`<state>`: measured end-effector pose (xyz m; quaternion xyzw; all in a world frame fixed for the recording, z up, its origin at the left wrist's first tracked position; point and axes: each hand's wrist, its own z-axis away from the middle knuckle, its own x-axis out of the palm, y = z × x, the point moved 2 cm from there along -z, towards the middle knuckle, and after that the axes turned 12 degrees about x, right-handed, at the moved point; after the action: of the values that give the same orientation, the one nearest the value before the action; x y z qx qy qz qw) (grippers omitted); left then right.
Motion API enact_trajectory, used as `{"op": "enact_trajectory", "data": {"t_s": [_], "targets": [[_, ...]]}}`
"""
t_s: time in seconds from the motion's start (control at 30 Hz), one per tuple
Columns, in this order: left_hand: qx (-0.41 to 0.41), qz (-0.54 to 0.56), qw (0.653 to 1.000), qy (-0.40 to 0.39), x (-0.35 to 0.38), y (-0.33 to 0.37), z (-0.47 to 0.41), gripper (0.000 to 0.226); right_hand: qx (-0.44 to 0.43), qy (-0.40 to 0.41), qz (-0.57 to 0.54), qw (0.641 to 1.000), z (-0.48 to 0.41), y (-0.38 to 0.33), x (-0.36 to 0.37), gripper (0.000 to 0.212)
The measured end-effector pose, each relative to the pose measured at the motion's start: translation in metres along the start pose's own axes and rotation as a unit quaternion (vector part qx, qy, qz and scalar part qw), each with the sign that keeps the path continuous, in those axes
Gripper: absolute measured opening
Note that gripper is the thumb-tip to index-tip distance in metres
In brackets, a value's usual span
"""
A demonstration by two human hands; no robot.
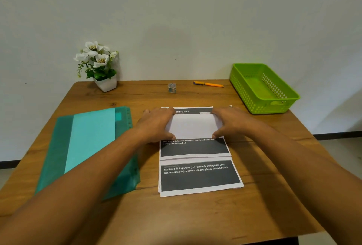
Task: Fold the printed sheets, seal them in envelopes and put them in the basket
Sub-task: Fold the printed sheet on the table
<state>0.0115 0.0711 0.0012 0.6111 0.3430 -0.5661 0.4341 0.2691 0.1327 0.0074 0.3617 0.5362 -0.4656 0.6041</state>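
Observation:
A small stack of printed sheets (199, 176) with dark text panels lies in the middle of the wooden table (195, 219). The top sheet's far end (193, 126) is folded over toward me, white back showing. My left hand (156, 125) holds the flap's left edge, thumb at its near corner. My right hand (231, 122) holds the right edge the same way. The green plastic basket (263, 88) stands at the back right, with nothing visible inside. A green transparent sleeve (88, 146) at the left holds a light teal envelope-like sheet.
A white pot of white flowers (100, 66) stands at the back left. A small tape roll (172, 88) and an orange pen (208, 84) lie along the back edge near the wall. The basket overhangs the table's right edge.

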Motion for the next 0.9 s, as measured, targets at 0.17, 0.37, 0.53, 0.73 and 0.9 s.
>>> {"op": "enact_trajectory", "data": {"t_s": [0.17, 0.37, 0.53, 0.73, 0.9], "targets": [[0.013, 0.019, 0.996, 0.09, -0.017, 0.004, 0.004, 0.048, -0.031, 0.053, -0.023, 0.998, 0.005, -0.004, -0.015, 0.039], [0.049, 0.018, 0.985, 0.165, -0.018, 0.008, 0.003, 0.015, -0.03, 0.118, -0.022, 0.992, 0.01, -0.008, -0.02, 0.016], [0.057, 0.048, 0.984, 0.161, 0.002, 0.012, 0.011, 0.013, -0.033, 0.154, -0.008, 0.988, 0.017, -0.004, 0.0, 0.011], [0.074, 0.064, 0.988, 0.119, 0.031, 0.012, 0.018, 0.039, -0.019, 0.086, -0.052, 0.995, 0.027, 0.0, 0.028, 0.032], [0.029, 0.066, 0.992, 0.102, 0.038, 0.013, 0.014, 0.05, -0.015, 0.053, -0.09, 0.994, 0.031, 0.005, 0.037, 0.057]]}}
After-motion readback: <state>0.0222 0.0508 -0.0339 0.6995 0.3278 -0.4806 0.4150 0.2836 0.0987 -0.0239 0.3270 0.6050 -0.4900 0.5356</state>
